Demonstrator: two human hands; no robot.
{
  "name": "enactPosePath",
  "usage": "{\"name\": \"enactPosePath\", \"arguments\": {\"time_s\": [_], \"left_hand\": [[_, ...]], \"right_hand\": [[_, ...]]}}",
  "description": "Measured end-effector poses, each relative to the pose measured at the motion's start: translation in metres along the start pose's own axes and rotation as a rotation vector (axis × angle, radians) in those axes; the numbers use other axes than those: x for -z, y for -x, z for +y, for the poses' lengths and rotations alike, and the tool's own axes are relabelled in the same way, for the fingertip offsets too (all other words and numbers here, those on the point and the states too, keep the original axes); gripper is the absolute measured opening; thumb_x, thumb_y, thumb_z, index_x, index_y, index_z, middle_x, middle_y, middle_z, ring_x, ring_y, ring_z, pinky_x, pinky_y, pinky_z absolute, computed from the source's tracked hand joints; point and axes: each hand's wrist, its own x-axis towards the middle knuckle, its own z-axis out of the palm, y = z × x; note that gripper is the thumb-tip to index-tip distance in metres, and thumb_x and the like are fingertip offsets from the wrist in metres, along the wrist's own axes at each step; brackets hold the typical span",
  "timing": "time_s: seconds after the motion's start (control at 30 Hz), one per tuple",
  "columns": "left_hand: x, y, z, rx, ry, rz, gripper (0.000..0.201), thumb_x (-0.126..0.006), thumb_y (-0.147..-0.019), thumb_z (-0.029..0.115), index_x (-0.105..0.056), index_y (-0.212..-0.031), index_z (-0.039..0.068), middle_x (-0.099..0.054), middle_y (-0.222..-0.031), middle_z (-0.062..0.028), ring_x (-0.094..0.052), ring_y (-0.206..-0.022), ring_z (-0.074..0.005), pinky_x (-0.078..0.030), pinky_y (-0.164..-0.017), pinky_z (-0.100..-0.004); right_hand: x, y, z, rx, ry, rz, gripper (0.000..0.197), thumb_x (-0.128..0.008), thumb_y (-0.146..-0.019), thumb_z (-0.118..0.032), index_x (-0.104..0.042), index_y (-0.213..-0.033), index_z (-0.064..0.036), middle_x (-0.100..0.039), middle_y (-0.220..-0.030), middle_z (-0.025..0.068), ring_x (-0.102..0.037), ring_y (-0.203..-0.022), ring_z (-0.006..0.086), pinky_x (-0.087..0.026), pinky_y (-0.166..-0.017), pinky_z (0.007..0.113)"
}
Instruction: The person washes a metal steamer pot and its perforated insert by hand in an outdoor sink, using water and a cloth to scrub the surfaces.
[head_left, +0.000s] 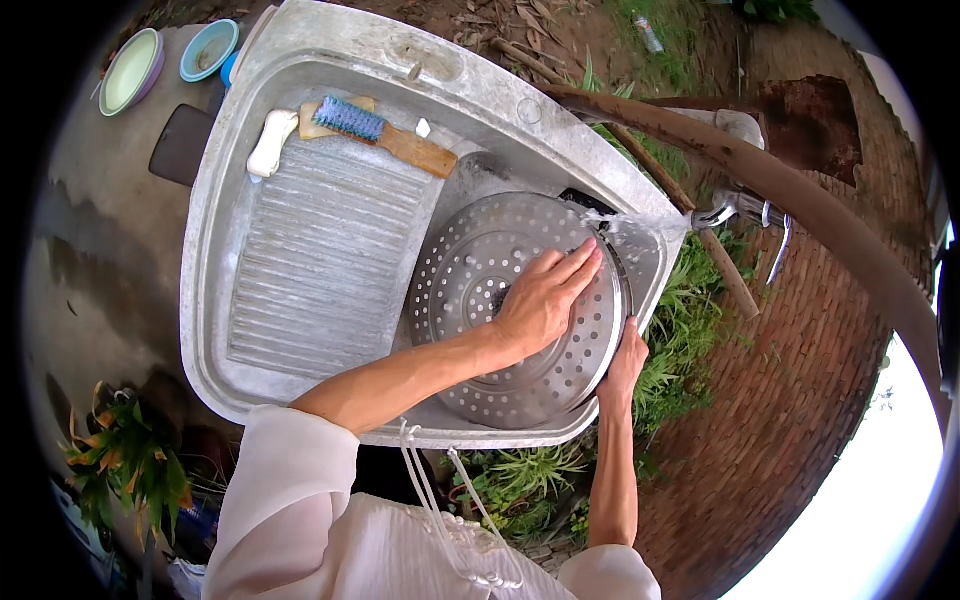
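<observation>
A round metal steamer tray [545, 385] with many holes stands tilted in the basin at the right side of the washing sink [330, 395]. My left hand [545, 300] lies on its perforated face, fingers stretched toward the far right rim; whether anything is under the palm is hidden. At the near right edge my right hand [622, 365] grips the tray's rim, its fingers partly hidden. Water [640, 222] runs from the tap [740, 208] onto the tray's upper right edge, where a dark handle [578, 199] shows.
On the sink's ribbed washboard [325, 260] side lie a wooden brush [415, 150] with blue bristles and a white bar-like object [272, 143]. A brown pole [740, 160] crosses beyond the tap. Two basins [132, 72] stand on the ground at far left. Plants grow below the sink.
</observation>
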Motion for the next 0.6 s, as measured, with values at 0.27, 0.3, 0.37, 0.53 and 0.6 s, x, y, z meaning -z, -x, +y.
{"name": "enactPosePath", "arguments": {"time_s": [0.27, 0.3, 0.37, 0.53, 0.6], "left_hand": [[0.009, 0.025, 0.024, -0.124, 0.163, -0.064, 0.049, -0.058, -0.075, -0.005, -0.052, -0.124, -0.003, -0.048, -0.133, -0.0169, -0.056, -0.089, -0.0274, -0.047, -0.083, -0.0346], [0.014, 0.015, 0.025, 0.001, 0.279, 0.042, 0.041, -0.060, -0.076, -0.003, -0.054, -0.117, -0.002, -0.052, -0.126, -0.0173, -0.056, -0.089, -0.0283, -0.048, -0.081, -0.0347], [0.022, -0.004, 0.007, 0.193, 0.316, 0.254, 0.028, -0.063, -0.078, 0.000, -0.056, -0.105, 0.000, -0.057, -0.112, -0.0168, -0.057, -0.088, -0.0296, -0.048, -0.077, -0.0350], [0.023, -0.038, -0.025, 0.017, 0.122, 0.145, 0.014, -0.065, -0.074, -0.001, -0.059, -0.087, 0.001, -0.059, -0.086, -0.0103, -0.059, -0.082, -0.0290, -0.048, -0.072, -0.0366], [0.017, -0.019, 0.001, -0.225, 0.167, 0.012, 0.015, -0.065, -0.073, -0.003, -0.059, -0.086, 0.001, -0.059, -0.085, -0.0115, -0.059, -0.081, -0.0280, -0.048, -0.073, -0.0376]], "right_hand": [[-0.001, 0.007, 0.008, 0.010, -0.027, -0.003, 0.044, -0.038, -0.101, -0.030, -0.058, -0.103, 0.0093, -0.065, -0.090, 0.0133, -0.063, -0.072, 0.0164, -0.053, -0.062, 0.027], [-0.003, 0.010, 0.003, 0.022, -0.063, -0.020, 0.043, -0.038, -0.101, -0.029, -0.059, -0.102, 0.0088, -0.066, -0.088, 0.0126, -0.063, -0.069, 0.0156, -0.052, -0.060, 0.027], [-0.009, 0.014, 0.005, 0.015, -0.035, 0.008, 0.043, -0.039, -0.100, -0.031, -0.060, -0.094, 0.0060, -0.063, -0.080, 0.0091, -0.060, -0.064, 0.0133, -0.049, -0.056, 0.026], [-0.012, 0.012, 0.002, 0.038, 0.023, 0.043, 0.043, -0.040, -0.100, -0.033, -0.060, -0.086, 0.0030, -0.060, -0.071, 0.0044, -0.056, -0.056, 0.0100, -0.046, -0.051, 0.025], [-0.015, 0.015, -0.002, 0.022, -0.038, 0.070, 0.042, -0.042, -0.099, -0.033, -0.059, -0.084, 0.0025, -0.060, -0.069, 0.0036, -0.055, -0.055, 0.0096, -0.045, -0.050, 0.024]]}}
